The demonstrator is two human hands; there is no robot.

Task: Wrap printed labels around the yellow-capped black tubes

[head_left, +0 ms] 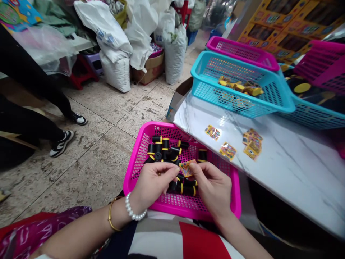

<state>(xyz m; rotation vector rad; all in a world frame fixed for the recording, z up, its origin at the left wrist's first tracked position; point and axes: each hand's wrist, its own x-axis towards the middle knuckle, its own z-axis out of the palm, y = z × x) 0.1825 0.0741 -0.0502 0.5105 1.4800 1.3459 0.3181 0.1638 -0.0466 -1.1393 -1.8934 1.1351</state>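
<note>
A small yellow printed label is held over a pink plastic basket. My right hand pinches the label's right edge between thumb and fingers. At its left corner, the closed fingertips of my left hand meet the label in a pinch. Several short black cylinders with yellow rims lie loose in the basket beneath and beyond my hands. More printed labels rest on the marble-patterned table to the right: one near the corner, another by the edge, and an overlapping group.
A blue basket holding yellow pieces stands on the white table, with pink baskets around it. Yellow boxes are stacked behind. White sacks stand on the floor, and a person's legs are at left.
</note>
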